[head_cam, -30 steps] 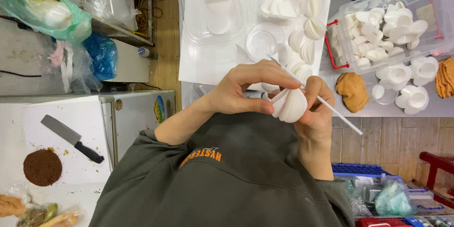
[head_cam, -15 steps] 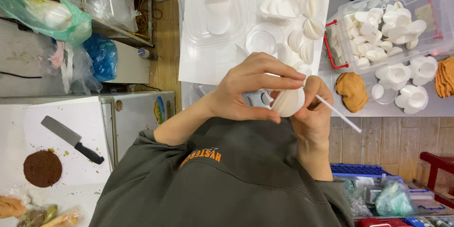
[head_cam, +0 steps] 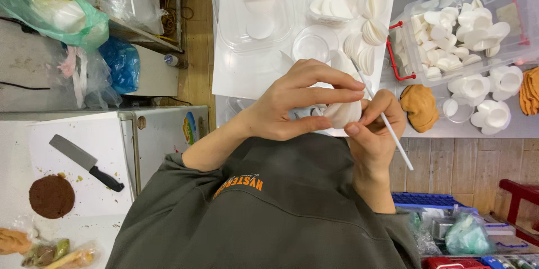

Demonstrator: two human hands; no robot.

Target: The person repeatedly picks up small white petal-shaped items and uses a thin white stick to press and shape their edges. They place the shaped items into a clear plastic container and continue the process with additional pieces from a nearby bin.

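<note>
Both hands meet in front of my chest over the table edge. My left hand (head_cam: 297, 103) curls its fingers over a small white folded round piece (head_cam: 343, 113) and pinches it from above. My right hand (head_cam: 373, 129) supports the same piece from below and holds a thin white stick (head_cam: 393, 137), which runs diagonally from the piece down to the right. A dark grey sweatshirt sleeve covers each forearm.
On the white table sit a clear tray of white discs (head_cam: 255, 11), a stack of white rounds (head_cam: 365, 44) and a clear bin of shaped white pieces (head_cam: 466, 28). An orange-brown lump (head_cam: 420, 106) lies to the right. At the left, a knife (head_cam: 84, 162) rests on a white fridge top.
My left fingers have spread further over the white piece. The stick now points more steeply downward. Both hands stay in the same place.
</note>
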